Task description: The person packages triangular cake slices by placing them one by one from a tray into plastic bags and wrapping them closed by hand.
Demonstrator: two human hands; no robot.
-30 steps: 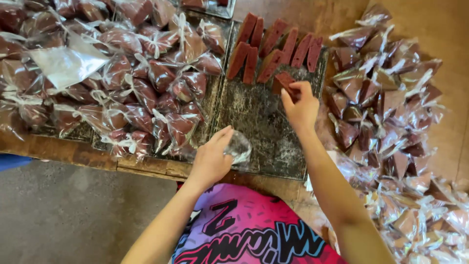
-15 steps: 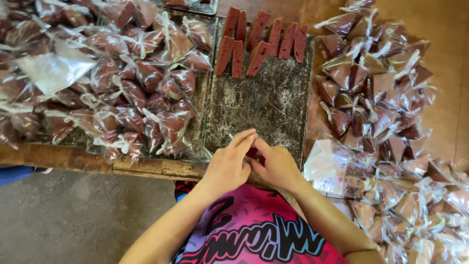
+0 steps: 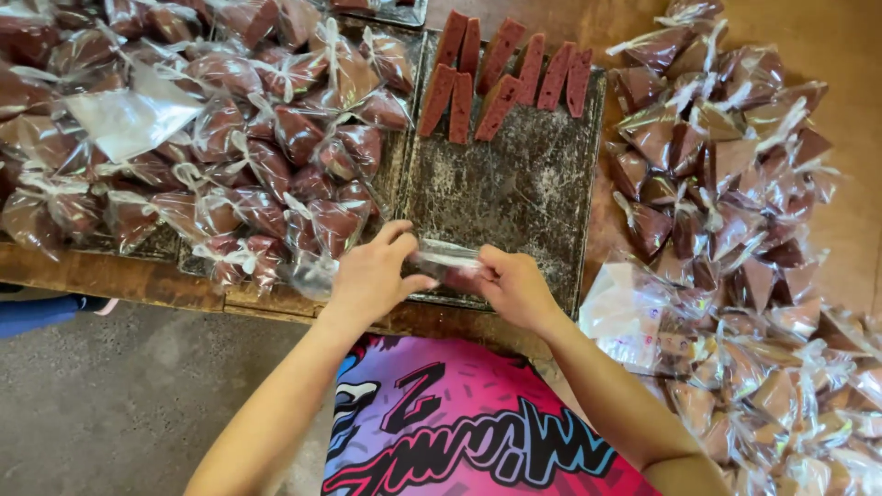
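Note:
My left hand point(image 3: 372, 274) and my right hand point(image 3: 513, 287) meet over the near edge of a dark metal tray point(image 3: 514, 193). Between them they hold a small clear plastic bag point(image 3: 447, 257) stretched sideways; a reddish piece seems to be inside under my right fingers, though I cannot see it clearly. Several reddish-brown cake bars point(image 3: 501, 73) lie in a row at the tray's far end.
A heap of tied clear bags with brown wedges point(image 3: 239, 138) covers the trays to the left. A second heap of filled bags point(image 3: 735, 184) spreads to the right, with empty clear bags point(image 3: 625, 312) beside it. The wooden table edge point(image 3: 119, 280) runs below; grey floor lies under it.
My right hand left the bars at the tray's far end and came back to the near edge. Both hands now hold the clear bag together, stretched out between them.

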